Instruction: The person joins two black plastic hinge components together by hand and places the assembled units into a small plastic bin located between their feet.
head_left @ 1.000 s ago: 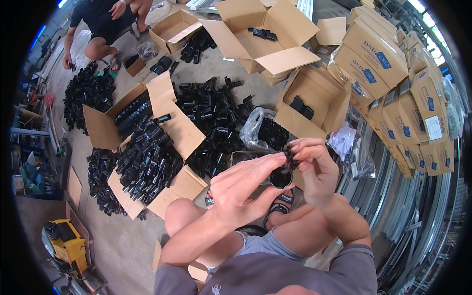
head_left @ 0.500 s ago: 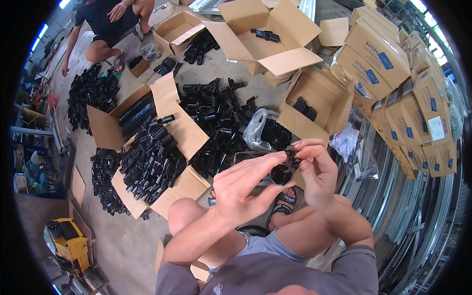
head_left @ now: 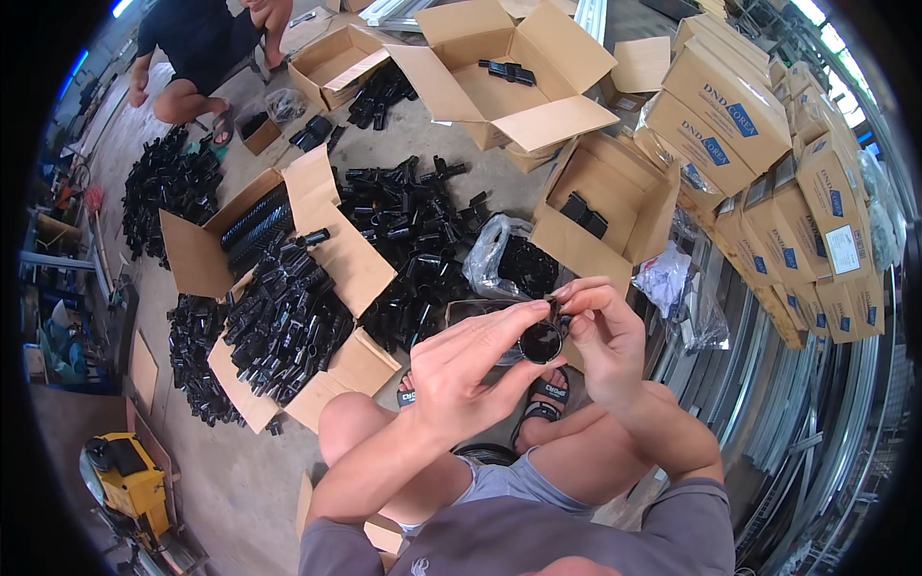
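Note:
Above my lap, my left hand (head_left: 466, 370) is closed around a black tubular part (head_left: 541, 343), whose round open end faces me. The fingers of my right hand (head_left: 610, 346) pinch at the upper right side of that part. Whether they also hold a separate small piece is hidden by the fingertips. Just beyond my hands lie small black pieces (head_left: 528, 269) in a clear plastic bag (head_left: 490, 257). A large heap of black tubular fittings (head_left: 413, 216) lies on the floor beyond, to the left.
On the left, an open carton (head_left: 197, 254) overflows with black fittings. Two open cartons (head_left: 461, 24) (head_left: 629, 178) at the back and right each hold black parts. Stacked closed cartons (head_left: 735, 115) and metal profiles (head_left: 768, 384) line the right side. Another person (head_left: 192, 43) squats far left by a heap.
Both hands keep hold of the black tubular part, with little movement of the fingers. The other person's lowered hand has come up. The whole view has shifted slightly.

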### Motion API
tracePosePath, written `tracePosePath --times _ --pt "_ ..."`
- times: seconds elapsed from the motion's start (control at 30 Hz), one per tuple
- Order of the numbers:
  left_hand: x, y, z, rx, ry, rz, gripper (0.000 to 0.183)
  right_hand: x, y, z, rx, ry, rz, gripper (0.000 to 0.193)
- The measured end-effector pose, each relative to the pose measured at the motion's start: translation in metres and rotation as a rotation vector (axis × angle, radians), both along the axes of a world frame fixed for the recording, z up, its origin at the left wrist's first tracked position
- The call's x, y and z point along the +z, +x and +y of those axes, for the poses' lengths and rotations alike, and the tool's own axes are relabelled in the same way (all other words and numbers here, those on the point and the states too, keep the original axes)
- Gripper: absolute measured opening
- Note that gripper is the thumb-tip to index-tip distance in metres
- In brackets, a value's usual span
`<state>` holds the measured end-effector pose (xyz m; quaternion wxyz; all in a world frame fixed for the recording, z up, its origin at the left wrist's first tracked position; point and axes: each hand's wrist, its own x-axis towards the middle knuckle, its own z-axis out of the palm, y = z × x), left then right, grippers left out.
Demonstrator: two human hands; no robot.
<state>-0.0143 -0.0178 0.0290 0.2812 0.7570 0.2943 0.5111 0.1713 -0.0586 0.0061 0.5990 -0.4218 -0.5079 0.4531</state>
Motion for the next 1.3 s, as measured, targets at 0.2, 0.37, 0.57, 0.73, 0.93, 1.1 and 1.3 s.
tracePosePath --times 0.2,0.37,0.57,0.73,0.93,1.1,1.3 --pt "0.002 0.001 -0.001 0.008 -0.011 -0.015 0.052 -0.006 -0.007 -0.004 -0.053 0.0 0.028 0.01" --pt "0.005 0.0 -0.001 0.013 -0.043 0.022 0.051 -0.005 -0.015 -0.005 -0.106 -0.007 0.065 0.011" --pt "-0.005 0.002 -0.006 0.037 -0.379 -0.138 0.044 -0.001 -0.006 0.001 -0.212 0.292 -0.58 0.025" --pt "0.002 0.011 0.001 0.054 -0.907 -0.576 0.038 0.008 -0.021 0.006 -0.167 0.256 -0.696 0.046" --pt "-0.014 0.005 0.013 0.099 -0.981 -0.511 0.033 -0.002 -0.018 0.016 -0.029 0.114 -0.591 0.043" --pt "-0.021 0.003 0.019 0.092 -0.922 -0.399 0.031 -0.005 -0.013 0.02 0.03 0.093 -0.545 0.033" --pt "-0.039 0.007 0.023 0.087 -0.816 -0.191 0.028 -0.008 -0.014 0.018 -0.031 0.025 -0.527 0.022"
